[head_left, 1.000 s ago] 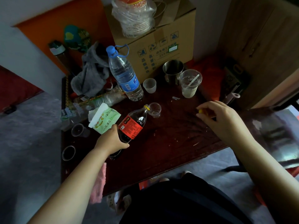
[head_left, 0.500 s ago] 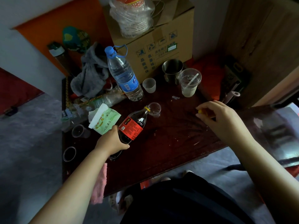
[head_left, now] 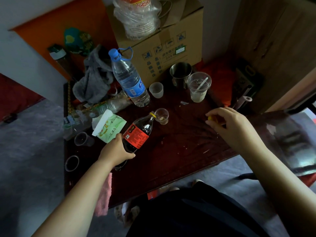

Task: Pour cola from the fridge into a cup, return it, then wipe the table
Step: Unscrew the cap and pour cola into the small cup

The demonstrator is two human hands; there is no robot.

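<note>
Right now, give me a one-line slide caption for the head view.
Left hand tilts the cola bottle into a small clear cup; right hand pinches the yellow cap.

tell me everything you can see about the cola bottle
Clear plastic cola bottle, dark with cola, red and black label round its middle, yellow ring at the neck, apparently uncapped. It is tilted steeply, mouth at the rim of a small clear cup on the dark red table, base raised toward the person. The left hand grips its lower part; whether the mouth touches the cup cannot be told.
</note>
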